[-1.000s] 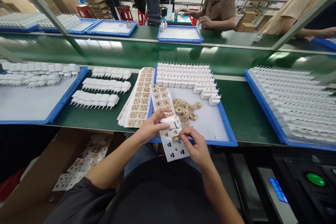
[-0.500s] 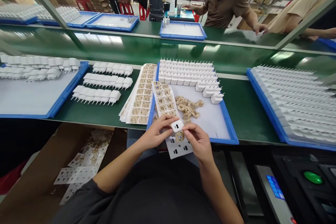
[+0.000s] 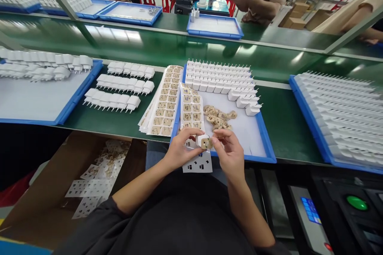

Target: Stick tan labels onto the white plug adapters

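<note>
Fingers of the left hand [image 3: 179,150] pinch a small white charger plug [image 3: 201,141] from its left side, while the right hand [image 3: 229,152] closes thumb and forefinger on a tan sticker [image 3: 206,142] pressed against the plug's face. Both hands meet just off the near edge of the blue tray [image 3: 265,135], over the person's lap. A sticker sheet [image 3: 193,127] runs under the hands from the tray; its near end, at six o'clock from the plug, shows bare cut-outs. At twelve o'clock, rows of white plugs [image 3: 220,79] stand at the tray's far side, and a loose heap of tan stickers [image 3: 217,116] lies between them and the hands. At ten o'clock lies a stack of full sticker sheets [image 3: 163,105], with three rows of plugs [image 3: 119,87] beyond it on the green bench. At eight o'clock, a cardboard box [image 3: 44,211] holds spent sheets.
</note>
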Motion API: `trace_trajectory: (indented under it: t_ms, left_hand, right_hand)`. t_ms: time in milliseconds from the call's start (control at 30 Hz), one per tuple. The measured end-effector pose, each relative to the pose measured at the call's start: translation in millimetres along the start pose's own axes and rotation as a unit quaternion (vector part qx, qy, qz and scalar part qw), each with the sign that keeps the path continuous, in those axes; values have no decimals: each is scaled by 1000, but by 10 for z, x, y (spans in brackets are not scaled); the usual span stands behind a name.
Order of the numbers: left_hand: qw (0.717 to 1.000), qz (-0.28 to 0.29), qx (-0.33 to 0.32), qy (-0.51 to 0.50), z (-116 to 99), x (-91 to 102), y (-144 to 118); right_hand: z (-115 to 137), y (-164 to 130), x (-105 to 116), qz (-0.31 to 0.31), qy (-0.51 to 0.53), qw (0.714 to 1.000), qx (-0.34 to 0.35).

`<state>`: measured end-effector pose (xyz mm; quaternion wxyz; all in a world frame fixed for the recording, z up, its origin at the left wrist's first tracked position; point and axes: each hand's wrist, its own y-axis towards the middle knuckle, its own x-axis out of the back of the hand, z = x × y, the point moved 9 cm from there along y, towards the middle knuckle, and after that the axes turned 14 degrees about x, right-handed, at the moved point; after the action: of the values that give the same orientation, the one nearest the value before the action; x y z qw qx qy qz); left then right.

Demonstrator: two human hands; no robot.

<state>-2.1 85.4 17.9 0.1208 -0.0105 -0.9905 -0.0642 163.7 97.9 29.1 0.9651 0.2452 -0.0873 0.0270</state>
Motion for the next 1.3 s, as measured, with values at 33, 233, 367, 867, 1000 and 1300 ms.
trace_trajectory:
  t_ms: [33, 233, 367, 867, 1000, 1300]
  left_hand:
    - [1000, -1, -4, 11, -13, 2, 0]
    - [999, -4, -26, 19, -31, -1, -6]
    - [999, -5, -30, 14, -21, -3, -5]
    - [999, -21, -35, 26, -57, 10, -4]
    - [999, -23, -39, 26, -63, 14, -6]
    - [998, -35, -44, 13, -24, 39, -22]
  right_hand:
    - [-8, 22, -20, 5, -4, 1000, -2]
    - [-96, 36, -72, 11, -3, 1000, -23]
    - [-96, 31, -72, 11, -4, 1000, -27]
    - [88, 52, -101, 6, -83, 996, 26]
    - [196, 57, -122, 12, -155, 985, 80]
    - [194, 106, -65, 12, -226, 969, 99]
